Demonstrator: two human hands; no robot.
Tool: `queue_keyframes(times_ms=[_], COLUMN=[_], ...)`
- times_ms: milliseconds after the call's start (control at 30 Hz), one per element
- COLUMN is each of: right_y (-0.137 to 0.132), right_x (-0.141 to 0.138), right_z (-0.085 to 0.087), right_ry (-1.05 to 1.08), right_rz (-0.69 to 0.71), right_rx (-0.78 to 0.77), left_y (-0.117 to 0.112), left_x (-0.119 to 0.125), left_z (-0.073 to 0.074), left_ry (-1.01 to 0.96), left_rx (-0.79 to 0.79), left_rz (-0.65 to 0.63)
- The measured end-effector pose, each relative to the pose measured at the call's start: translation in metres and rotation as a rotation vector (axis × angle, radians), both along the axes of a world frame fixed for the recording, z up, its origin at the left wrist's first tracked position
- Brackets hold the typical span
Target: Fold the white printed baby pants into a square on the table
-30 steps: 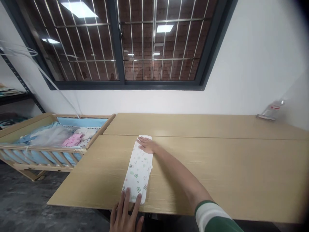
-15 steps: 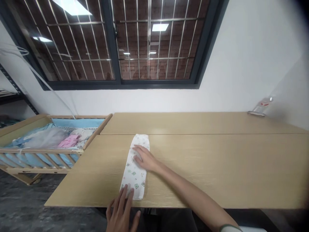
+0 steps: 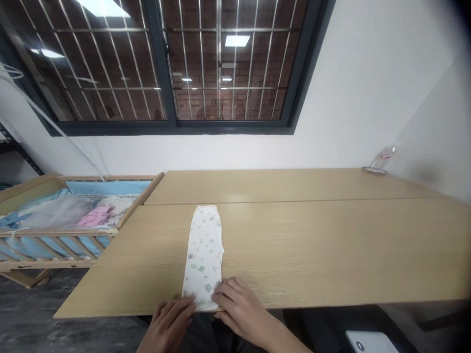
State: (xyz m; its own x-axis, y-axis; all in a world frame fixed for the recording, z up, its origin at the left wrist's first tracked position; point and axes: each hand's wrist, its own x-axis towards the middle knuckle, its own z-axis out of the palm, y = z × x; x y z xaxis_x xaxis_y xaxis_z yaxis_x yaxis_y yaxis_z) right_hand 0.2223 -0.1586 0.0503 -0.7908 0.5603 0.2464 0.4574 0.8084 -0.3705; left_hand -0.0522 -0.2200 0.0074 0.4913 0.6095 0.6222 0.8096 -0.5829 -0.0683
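A white baby garment with small green prints [image 3: 204, 250] lies folded into a long narrow strip on the wooden table [image 3: 312, 245], running away from me. Both hands rest at its near end by the table's front edge. My left hand [image 3: 169, 323] has its fingers curled at the strip's near left corner. My right hand [image 3: 239, 309] has its fingers bent onto the near right corner. Each hand seems to be pinching the cloth's edge.
A wooden baby crib [image 3: 69, 215] with blue lining, pink and white clothes stands left of the table. A clear plastic bottle [image 3: 380, 159] lies at the far right by the wall. A barred window [image 3: 165, 63] is behind. A white object [image 3: 371, 342] sits low at right.
My right hand slid back along the strip from its far end to the near end. My left hand stayed at the near end and curled its fingers. The camera turned slightly right.
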Motion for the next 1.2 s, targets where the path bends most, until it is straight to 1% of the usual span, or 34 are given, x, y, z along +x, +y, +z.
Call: queue_keyframes(times_ms=[100, 167, 233, 333, 400, 467, 533, 600, 667, 733, 800, 900, 1000, 1067, 1133, 1200], right_y=[-0.012, -0.018, -0.019, -0.012, 0.002, 0.022, 0.049, 0.084, 0.124, 0.164, 0.199, 0.235, 0.252, 0.256, 0.258, 0.258], right_x=[0.006, 0.010, 0.013, 0.015, 0.014, 0.012, 0.008, 0.000, -0.010, -0.021, -0.032, -0.044, -0.051, -0.053, -0.052, -0.049], right_z=[0.002, 0.009, 0.020, 0.044, 0.061, 0.078, 0.089, 0.093, 0.088, 0.076, 0.060, 0.038, 0.021, 0.012, 0.006, 0.004], right_ry=[0.025, 0.068, 0.127, 0.216, 0.260, 0.288, 0.317, 0.363, 0.409, 0.453, 0.478, 0.406, 0.332, 0.310, 0.296, 0.298], right_rz=[-0.036, -0.051, -0.055, -0.055, -0.066, -0.083, -0.104, -0.140, -0.192, -0.272, -0.363, -0.445, -0.475, -0.483, -0.495, -0.510], right_rx=[-0.007, -0.055, -0.131, -0.229, -0.264, -0.275, -0.265, -0.244, -0.221, -0.225, -0.237, -0.262, -0.287, -0.298, -0.301, -0.291], left_y=[-0.005, -0.007, -0.006, 0.002, 0.016, 0.037, 0.066, 0.100, 0.138, 0.173, 0.204, 0.236, 0.252, 0.254, 0.247, 0.229], left_x=[0.008, 0.012, 0.014, 0.016, 0.018, 0.020, 0.020, 0.020, 0.019, 0.020, 0.022, 0.027, 0.032, 0.035, 0.038, 0.044], left_z=[0.011, 0.017, 0.020, 0.027, 0.038, 0.054, 0.073, 0.090, 0.103, 0.109, 0.108, 0.098, 0.086, 0.083, 0.085, 0.087], left_ry=[-0.050, -0.091, -0.165, -0.343, -0.479, -0.577, -0.630, -0.661, -0.680, -0.660, -0.628, -0.566, -0.491, -0.446, -0.410, -0.379], left_rx=[-0.051, -0.075, -0.096, -0.093, -0.066, -0.048, -0.075, -0.156, -0.258, -0.348, -0.404, -0.474, -0.547, -0.573, -0.562, -0.525], left_rz=[-0.073, -0.119, -0.138, -0.100, -0.044, 0.008, 0.048, 0.091, 0.171, 0.228, 0.256, 0.309, 0.381, 0.430, 0.484, 0.532])
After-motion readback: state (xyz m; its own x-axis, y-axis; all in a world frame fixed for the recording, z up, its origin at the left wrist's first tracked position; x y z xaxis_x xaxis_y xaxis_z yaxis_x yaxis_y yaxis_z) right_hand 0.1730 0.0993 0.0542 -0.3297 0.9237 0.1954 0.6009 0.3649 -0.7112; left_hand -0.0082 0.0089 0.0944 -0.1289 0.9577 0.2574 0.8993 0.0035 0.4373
